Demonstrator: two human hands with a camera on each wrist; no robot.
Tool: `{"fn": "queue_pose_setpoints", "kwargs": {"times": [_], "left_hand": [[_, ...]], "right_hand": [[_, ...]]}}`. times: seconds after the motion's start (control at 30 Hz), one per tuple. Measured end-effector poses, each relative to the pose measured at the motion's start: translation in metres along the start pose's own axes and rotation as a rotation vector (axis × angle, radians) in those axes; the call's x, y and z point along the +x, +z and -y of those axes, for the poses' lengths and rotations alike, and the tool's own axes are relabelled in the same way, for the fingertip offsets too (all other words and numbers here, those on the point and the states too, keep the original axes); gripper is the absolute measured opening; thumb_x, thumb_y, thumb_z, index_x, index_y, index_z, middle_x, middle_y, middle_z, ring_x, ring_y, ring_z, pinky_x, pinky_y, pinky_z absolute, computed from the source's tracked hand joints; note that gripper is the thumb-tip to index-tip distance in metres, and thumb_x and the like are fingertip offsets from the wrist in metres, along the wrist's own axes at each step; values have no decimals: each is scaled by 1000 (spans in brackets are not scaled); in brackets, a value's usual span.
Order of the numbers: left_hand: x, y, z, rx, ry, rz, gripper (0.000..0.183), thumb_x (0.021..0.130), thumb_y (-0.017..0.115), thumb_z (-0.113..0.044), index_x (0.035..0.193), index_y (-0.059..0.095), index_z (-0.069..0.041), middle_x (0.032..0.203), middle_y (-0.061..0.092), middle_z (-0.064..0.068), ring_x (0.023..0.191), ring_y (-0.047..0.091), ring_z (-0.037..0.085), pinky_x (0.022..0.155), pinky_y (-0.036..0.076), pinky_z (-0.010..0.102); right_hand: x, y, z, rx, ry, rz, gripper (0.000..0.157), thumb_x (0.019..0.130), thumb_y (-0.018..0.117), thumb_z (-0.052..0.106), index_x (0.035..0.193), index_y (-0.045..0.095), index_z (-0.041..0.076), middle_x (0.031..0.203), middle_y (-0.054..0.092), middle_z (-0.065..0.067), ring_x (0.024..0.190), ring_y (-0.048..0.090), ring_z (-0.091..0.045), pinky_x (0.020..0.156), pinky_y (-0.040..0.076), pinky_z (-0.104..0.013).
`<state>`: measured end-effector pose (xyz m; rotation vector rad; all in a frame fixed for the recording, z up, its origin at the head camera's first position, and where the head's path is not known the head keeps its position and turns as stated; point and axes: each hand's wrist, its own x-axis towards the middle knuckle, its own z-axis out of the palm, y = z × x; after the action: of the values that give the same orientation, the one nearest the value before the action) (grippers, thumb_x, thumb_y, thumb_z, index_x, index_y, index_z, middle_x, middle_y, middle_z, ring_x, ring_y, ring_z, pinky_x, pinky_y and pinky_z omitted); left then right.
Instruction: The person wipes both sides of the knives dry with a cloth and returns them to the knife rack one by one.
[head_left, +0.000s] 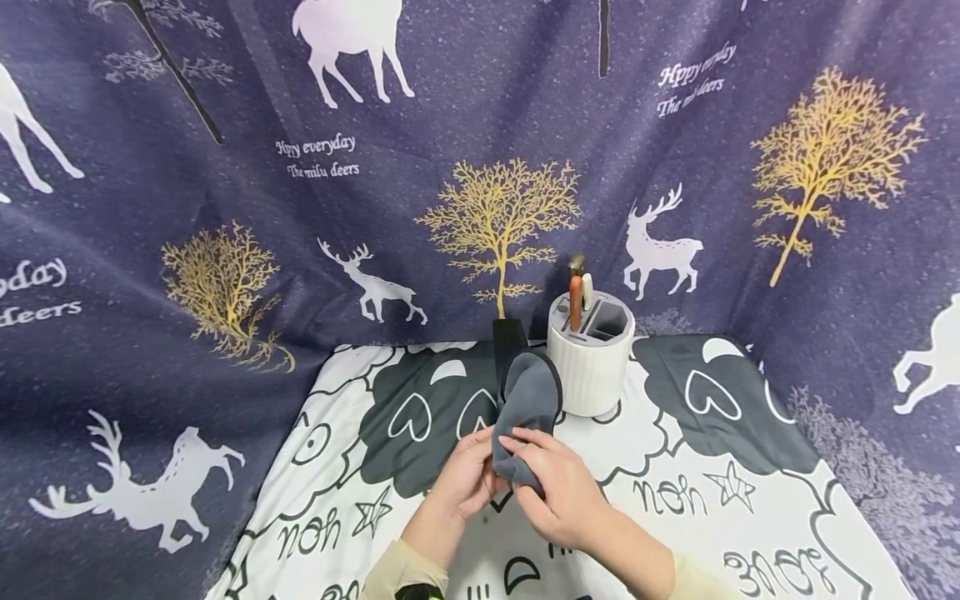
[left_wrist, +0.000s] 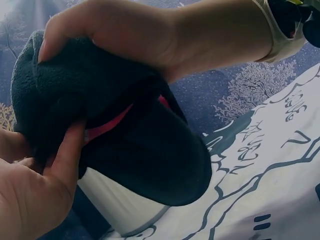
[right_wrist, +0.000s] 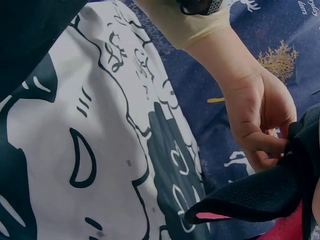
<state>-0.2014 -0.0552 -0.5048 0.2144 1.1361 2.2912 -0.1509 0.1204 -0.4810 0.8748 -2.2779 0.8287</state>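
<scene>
Both hands hold a soft dark grey fleece piece point(head_left: 528, 408) above the bed-like surface. It has a rounded brim-like flap point(left_wrist: 165, 165) and a strip of red lining point(left_wrist: 112, 125); its exact kind is unclear. From the near left side, my left hand point(head_left: 468, 479) grips its lower end, thumb and fingers pinching the cloth in the left wrist view. The right hand point(head_left: 558, 492) lies over the near right side, its fingers curled on the fleece. In the right wrist view the left hand point(right_wrist: 262, 115) pinches a fold, while little of the right hand shows.
Behind the fleece piece stands a white ribbed holder point(head_left: 592, 367) with several compartments and a few upright handles point(head_left: 576, 302). A black block point(head_left: 508, 342) sits left of it. White-and-grey printed cloth point(head_left: 675, 517) covers the surface; a dark blue deer-print curtain point(head_left: 420, 108) encloses it.
</scene>
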Motion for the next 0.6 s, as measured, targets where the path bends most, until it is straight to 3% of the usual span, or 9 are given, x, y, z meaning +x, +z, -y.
{"fn": "queue_pose_setpoints", "kwargs": {"times": [0.27, 0.6], "left_hand": [[3, -1, 1, 37, 27, 38, 31, 111, 38, -11, 116, 69, -13, 101, 77, -1, 87, 76, 6, 71, 62, 23], [7, -3, 3, 136, 35, -48, 18, 110, 45, -15, 104, 62, -13, 89, 70, -5, 75, 70, 1, 63, 57, 14]], "right_hand": [[-6, -1, 2, 7, -48, -4, 45, 75, 63, 10, 119, 72, 14, 121, 76, 3, 120, 69, -22, 98, 57, -40], [-6, -2, 3, 20, -96, -10, 43, 74, 64, 10, 116, 73, 15, 112, 76, 7, 115, 69, -20, 97, 57, -35]]}}
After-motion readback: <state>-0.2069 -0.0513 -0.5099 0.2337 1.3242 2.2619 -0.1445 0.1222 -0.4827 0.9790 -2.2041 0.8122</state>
